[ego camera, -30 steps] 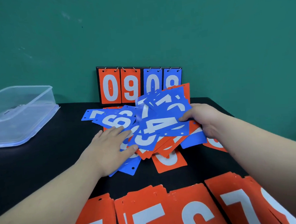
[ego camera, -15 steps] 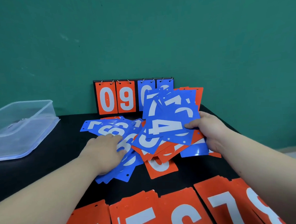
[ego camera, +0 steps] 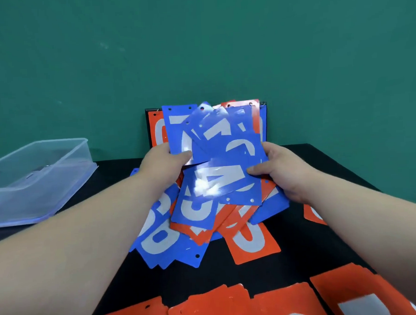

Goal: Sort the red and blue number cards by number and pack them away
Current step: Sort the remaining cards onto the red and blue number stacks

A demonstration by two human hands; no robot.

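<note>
Reds (ego camera: 210, 309) rowed up front; left hand (ego camera: 161, 164), right hand (ego camera: 282, 175) fingers curled gripping mixed bundle (ego camera: 226, 156); blues, packing pending.

Black table (ego camera: 315, 243) — loose cards (ego camera: 168, 243), red stacks (ego camera: 210, 309), plastic box (ego camera: 34, 176).

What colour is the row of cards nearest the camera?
Red cards, white numerals; head view.

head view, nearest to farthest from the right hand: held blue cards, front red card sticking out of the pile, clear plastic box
1. held blue cards: gripped by the right hand.
2. front red card: lying flat, toward the camera.
3. clear plastic box: far left.
</note>
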